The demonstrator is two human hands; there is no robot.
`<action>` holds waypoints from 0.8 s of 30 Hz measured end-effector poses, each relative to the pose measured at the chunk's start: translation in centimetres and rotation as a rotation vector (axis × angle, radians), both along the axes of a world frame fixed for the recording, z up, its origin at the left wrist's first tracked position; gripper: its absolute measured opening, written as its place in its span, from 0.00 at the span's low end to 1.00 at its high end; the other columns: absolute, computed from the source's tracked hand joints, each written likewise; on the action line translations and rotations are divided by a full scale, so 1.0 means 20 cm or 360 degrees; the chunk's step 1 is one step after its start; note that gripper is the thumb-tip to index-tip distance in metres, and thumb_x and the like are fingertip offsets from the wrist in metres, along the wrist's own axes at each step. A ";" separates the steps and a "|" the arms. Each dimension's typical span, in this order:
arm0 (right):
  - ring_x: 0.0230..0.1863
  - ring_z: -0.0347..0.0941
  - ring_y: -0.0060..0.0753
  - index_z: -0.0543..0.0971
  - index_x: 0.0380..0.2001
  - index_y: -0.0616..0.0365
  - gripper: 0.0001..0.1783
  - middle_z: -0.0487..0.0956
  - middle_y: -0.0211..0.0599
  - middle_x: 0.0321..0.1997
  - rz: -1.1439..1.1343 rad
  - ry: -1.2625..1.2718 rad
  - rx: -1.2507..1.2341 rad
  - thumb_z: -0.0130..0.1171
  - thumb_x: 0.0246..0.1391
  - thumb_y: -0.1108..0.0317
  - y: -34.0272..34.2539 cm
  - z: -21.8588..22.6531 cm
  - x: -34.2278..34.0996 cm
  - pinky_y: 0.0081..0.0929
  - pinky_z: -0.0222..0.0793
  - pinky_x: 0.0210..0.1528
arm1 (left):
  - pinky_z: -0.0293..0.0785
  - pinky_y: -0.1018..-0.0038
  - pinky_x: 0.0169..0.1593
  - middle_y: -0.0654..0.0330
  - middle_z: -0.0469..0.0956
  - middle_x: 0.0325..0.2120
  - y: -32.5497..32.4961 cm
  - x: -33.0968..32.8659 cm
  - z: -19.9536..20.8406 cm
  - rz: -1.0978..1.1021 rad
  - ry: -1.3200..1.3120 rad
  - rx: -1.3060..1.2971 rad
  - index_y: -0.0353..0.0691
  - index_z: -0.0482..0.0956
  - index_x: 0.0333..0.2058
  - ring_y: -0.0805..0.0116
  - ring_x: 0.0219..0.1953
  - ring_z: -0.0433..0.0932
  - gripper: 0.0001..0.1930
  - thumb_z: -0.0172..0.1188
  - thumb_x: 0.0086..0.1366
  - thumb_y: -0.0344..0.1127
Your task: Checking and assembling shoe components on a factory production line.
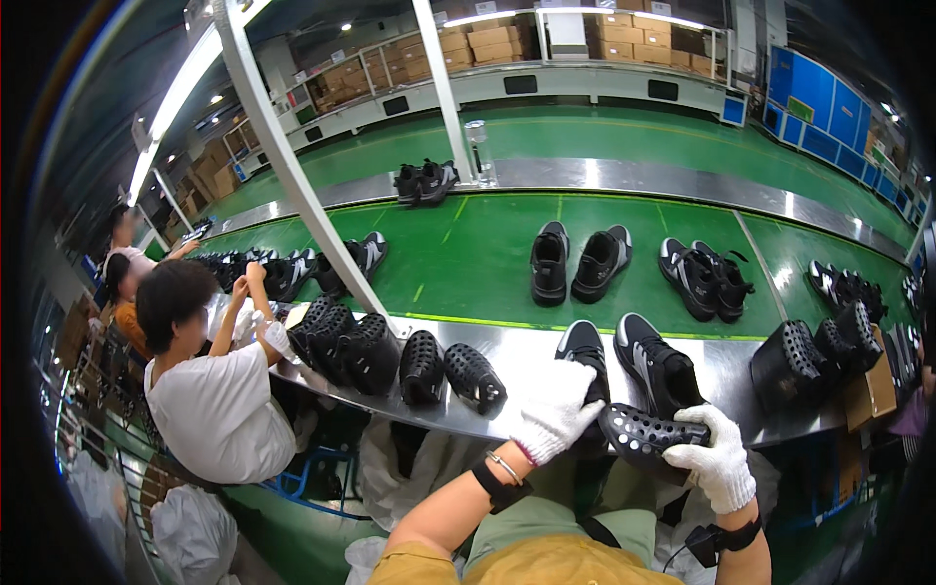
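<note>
My left hand [556,408], in a white knit glove, curls over the collar of a black sneaker [582,341] with a grey toe, at the near edge of the metal ledge. Its fingertips are partly hidden against the shoe. My right hand [717,453], gloved the same way, grips a black perforated plastic shoe form [651,429] by its right end, just this side of the ledge. Behind the form stands the matching sneaker [658,361], toe pointing away from me. I cannot tell whether the form touches either shoe.
Several more perforated forms stand left on the ledge [522,375] and in a cluster [790,366] at right, beside a cardboard box [871,390]. Sneaker pairs [600,261] rest on the green belt [468,263]. A white post [302,175] rises at left, near a seated co-worker [210,390].
</note>
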State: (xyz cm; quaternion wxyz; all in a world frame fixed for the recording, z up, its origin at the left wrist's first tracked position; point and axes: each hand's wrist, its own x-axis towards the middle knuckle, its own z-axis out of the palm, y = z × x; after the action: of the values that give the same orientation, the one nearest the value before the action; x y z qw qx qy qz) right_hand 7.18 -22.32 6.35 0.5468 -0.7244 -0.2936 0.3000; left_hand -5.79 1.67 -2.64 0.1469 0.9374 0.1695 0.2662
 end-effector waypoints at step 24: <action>0.33 0.63 0.21 0.58 0.71 0.17 0.25 0.49 0.29 0.79 0.0047 -0.0629 0.0129 0.28 0.74 0.52 0.33 -0.88 0.26 0.16 0.62 0.31 | 0.62 0.71 0.18 0.62 0.69 0.15 0.09 0.03 -0.30 -0.0054 0.0186 -0.2266 0.37 0.77 0.25 0.68 0.14 0.67 0.17 0.54 0.68 0.44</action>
State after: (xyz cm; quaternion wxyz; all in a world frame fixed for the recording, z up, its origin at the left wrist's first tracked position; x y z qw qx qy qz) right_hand 12.31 -15.69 -11.23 0.5028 -0.7422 -0.4178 0.1479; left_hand -5.19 3.38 -8.63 0.7180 0.6292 0.2952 0.0379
